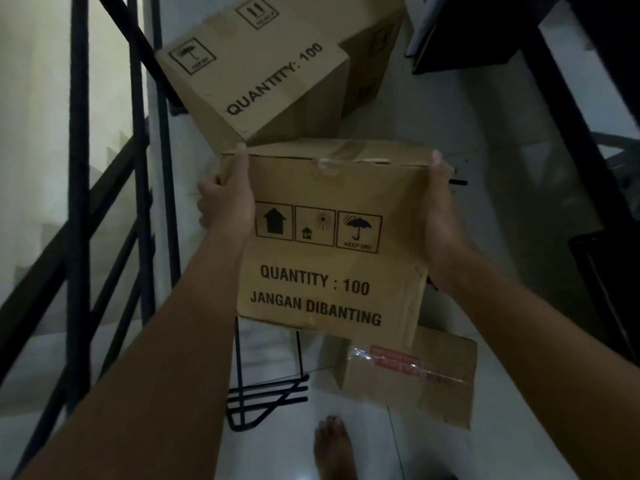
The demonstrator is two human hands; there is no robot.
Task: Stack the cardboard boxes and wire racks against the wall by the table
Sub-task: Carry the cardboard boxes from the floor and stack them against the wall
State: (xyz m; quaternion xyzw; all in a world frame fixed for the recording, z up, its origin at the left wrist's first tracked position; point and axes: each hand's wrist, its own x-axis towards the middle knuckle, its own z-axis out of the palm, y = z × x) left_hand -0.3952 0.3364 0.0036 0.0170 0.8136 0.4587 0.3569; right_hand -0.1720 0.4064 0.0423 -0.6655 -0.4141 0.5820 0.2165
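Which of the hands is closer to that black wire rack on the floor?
Left. The left hand grips the held box above the wire rack; the right hand holds its far side.

Both arms outstretched, left hand [227, 199] and right hand [441, 209] clamped on opposite sides of one carried load.
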